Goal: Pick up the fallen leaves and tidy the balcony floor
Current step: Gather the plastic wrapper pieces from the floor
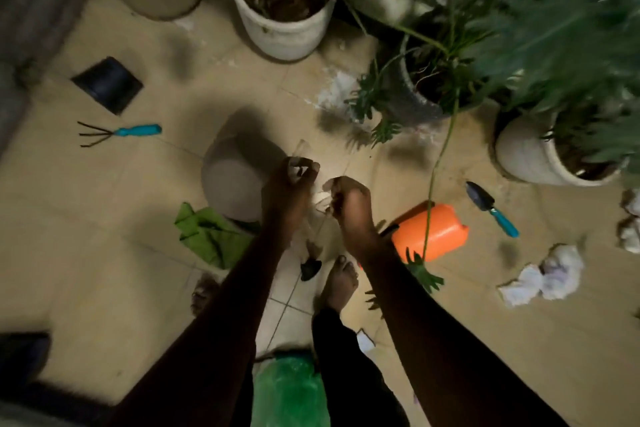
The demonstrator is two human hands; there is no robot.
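Fallen leaf (310,269), dark and curled, hangs low between the forearms, apparently at the bottom of a clear plastic bag (320,218); the bag's edges are faint and blurred. Left hand (289,184) and right hand (348,199) are close together above the balcony floor (104,253), fingers of both curled and pinching the bag's top edge. A green leaf (420,270) on a long thin stem lies on the tiles beside the right forearm, the stem crossing over an orange jerrycan (446,229) that lies on its side. A tan pot (235,180) sits just beyond the left hand, with a green cloth (207,236) bunched against its near side. A teal-handled hand rake (119,132) lies well to the left, near a dark square drain cover (107,85). A teal-handled trowel (491,208) lies right of the jerrycan. Crumpled white paper (550,274) is further right. Potted plants in a white planter (284,28) and others line the far edge. One bare foot (341,282) shows below the bag; a green plastic bag (287,388) is at the bottom edge.
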